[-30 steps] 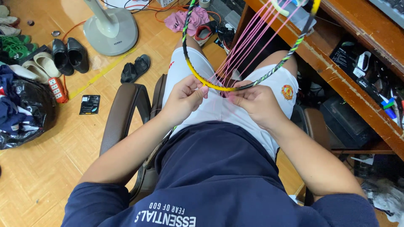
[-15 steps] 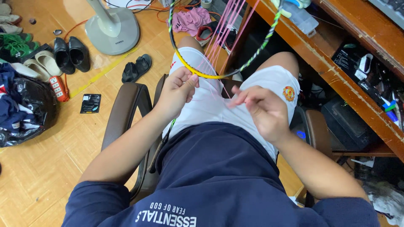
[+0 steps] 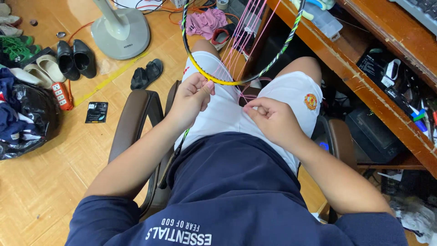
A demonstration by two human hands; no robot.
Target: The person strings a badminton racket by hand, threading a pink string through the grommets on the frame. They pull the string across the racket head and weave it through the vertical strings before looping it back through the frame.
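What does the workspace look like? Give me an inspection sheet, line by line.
Surface: wooden parquet floor; the person sits in a brown chair.
Job's things: racket frame with pink strings, partly strung.
Clutter: shoes, sandals, black packet, black bag, pink cloth.
Hands: left hand grips the frame's lower rim; right hand pinches string over the lap.
Cables: orange cord, power strip.
Surroundings: fan base, wooden desk.
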